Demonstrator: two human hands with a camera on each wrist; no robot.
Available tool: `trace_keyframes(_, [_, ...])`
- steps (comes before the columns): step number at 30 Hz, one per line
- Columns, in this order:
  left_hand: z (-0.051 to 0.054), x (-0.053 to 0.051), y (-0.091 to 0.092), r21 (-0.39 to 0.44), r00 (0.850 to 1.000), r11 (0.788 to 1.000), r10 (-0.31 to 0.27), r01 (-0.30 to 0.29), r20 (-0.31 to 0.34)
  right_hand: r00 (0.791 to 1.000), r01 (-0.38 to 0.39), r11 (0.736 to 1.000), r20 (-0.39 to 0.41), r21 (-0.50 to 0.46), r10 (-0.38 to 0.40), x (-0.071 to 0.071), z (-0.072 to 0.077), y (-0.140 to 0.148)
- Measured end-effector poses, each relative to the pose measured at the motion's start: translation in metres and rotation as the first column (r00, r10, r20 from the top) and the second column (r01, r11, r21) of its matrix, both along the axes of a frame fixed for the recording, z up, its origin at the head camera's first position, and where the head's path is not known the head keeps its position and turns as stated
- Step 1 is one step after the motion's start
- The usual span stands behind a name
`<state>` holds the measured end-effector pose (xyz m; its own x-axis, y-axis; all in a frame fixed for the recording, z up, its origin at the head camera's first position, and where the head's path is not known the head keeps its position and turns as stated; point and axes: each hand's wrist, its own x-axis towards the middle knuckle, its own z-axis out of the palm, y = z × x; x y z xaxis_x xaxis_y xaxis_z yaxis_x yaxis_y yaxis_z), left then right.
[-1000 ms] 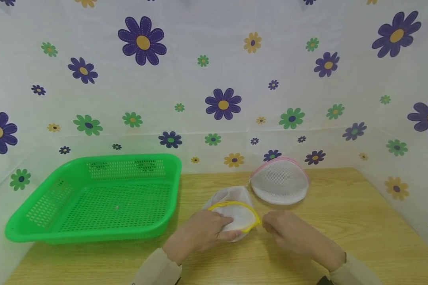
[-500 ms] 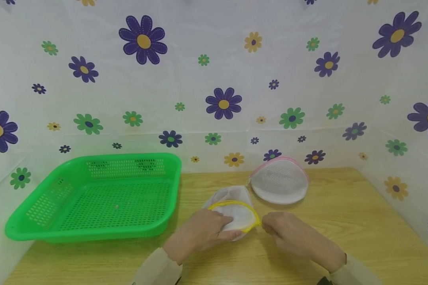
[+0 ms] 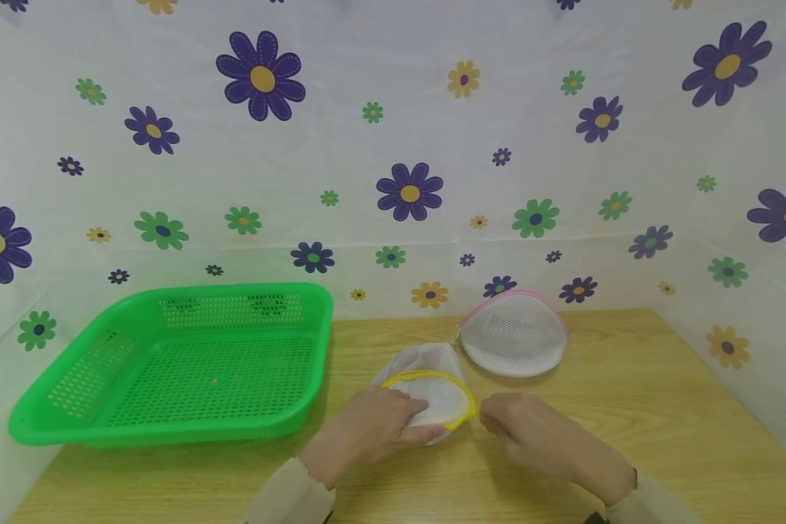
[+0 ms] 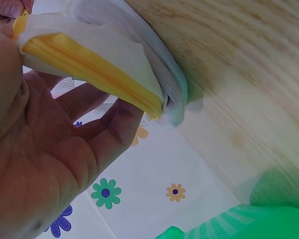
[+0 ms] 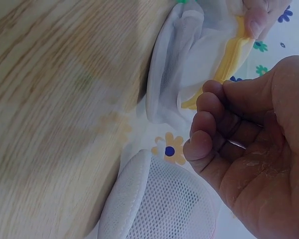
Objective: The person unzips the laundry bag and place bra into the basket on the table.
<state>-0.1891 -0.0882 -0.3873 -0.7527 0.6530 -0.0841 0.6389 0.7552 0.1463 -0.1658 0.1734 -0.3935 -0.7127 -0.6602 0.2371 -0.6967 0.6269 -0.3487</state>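
A white mesh laundry bag (image 3: 442, 397) with a yellow zipper (image 4: 89, 64) sits at the middle of the table in the head view. My left hand (image 3: 373, 422) grips it from the left, thumb in front and fingers over the zipper's edge. At the bag's right corner, my right hand (image 3: 537, 433) pinches the zipper's end between thumb and forefinger, the other fingers curled in. The zipper pull is mostly hidden by those fingertips (image 5: 217, 88). Behind the right hand lies a second white mesh laundry bag (image 3: 514, 335) with pink trim, touched by neither hand.
A large green plastic basket (image 3: 317, 378) with perforated walls stands on the left of the wooden table (image 3: 629, 393). A white sheet with printed flowers (image 3: 340, 145) hangs behind and along both sides.
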Motion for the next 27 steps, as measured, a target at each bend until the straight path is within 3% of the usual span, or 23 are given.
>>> trace_keyframes(17, [0.0011, 0.002, -0.0006, 0.012, 0.999, 1.0, -0.011, 0.011, -0.036, 0.998, -0.049, 0.998, -0.051, -0.028, 0.048, 0.0021, -0.0015, -0.0034])
trace_keyframes(27, [0.0025, 0.0041, 0.0003, -0.004, 1.0, 1.0, 0.006, -0.006, -0.029, 0.998, -0.052, 0.998, -0.033, -0.029, 0.051, 0.0025, -0.0026, -0.0027])
